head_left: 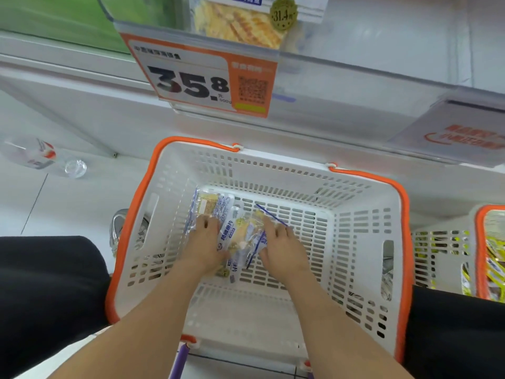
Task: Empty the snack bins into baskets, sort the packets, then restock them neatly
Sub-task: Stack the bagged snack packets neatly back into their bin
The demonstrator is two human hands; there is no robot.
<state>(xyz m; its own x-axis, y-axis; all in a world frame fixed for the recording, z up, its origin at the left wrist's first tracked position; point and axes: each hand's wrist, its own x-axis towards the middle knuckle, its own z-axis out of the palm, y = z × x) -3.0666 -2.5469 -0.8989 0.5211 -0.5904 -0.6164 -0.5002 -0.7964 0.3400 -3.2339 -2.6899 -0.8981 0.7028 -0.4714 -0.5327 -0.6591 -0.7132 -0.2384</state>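
A white slotted basket (363, 242) with an orange rim stands on the floor below me. On its bottom lie a few clear snack packets (237, 236) with blue print and yellow contents. My left hand (203, 243) lies flat on the left packets, fingers pointing away. My right hand (281, 246) rests on the right side of the same pile, fingers spread over a packet with a blue edge. Both forearms reach down into the basket.
A clear shelf bin (246, 26) holding a yellow snack packet hangs overhead, with an orange price tag (202, 77). A second basket (489, 255) of yellow packets stands at the right. A water bottle (46, 160) lies on the floor at left. My dark trouser legs flank the basket.
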